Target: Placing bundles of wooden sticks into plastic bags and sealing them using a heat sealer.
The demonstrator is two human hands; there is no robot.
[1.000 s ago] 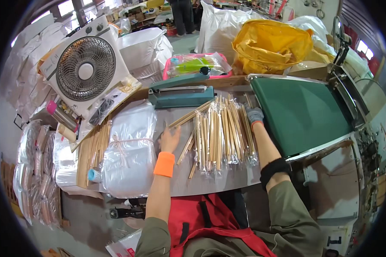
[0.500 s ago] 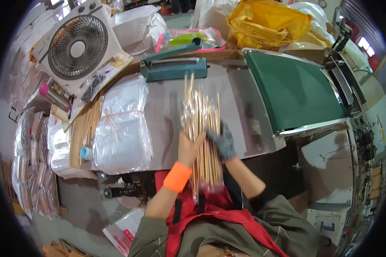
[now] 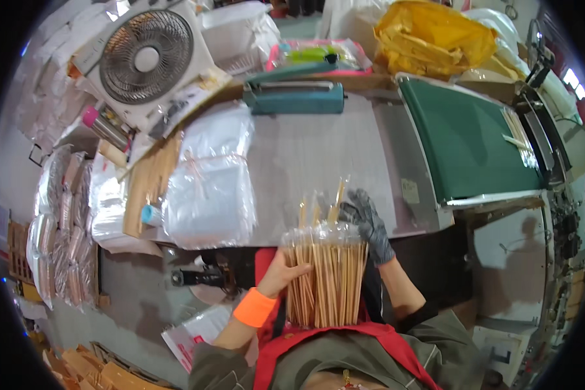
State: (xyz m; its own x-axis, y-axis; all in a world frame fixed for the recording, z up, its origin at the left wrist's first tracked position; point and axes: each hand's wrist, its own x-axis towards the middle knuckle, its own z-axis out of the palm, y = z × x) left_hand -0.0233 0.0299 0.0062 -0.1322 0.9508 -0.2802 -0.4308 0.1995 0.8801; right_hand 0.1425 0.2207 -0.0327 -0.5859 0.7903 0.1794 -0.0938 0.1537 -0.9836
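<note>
A bundle of thin wooden sticks [image 3: 326, 286] stands upright in a clear plastic bag against my red apron, with a few packed sticks [image 3: 340, 195] poking above the rest. My left hand [image 3: 283, 273], bare with an orange wristband, is closed on the bundle's left side, thumb across its front. At the upper right corner, my right hand [image 3: 368, 224] wears a grey glove; its fingers are somewhat curled and apart, beside the protruding sticks and close to the bag's top edge. Whether the fingertips touch the bag is hard to see.
A stack of clear plastic bags [image 3: 208, 201] lies on the grey table [image 3: 299, 156]. Behind stands a teal bag sealer [image 3: 296, 99]; a green conveyor belt [image 3: 465, 140] is at right. A white fan [image 3: 146, 62] stands far left, above packed bags [image 3: 62, 227].
The stick bundle has come down from over the table's edge toward my lap. My right hand has moved from its side to its upper corner, its grip loosened. The view has shifted.
</note>
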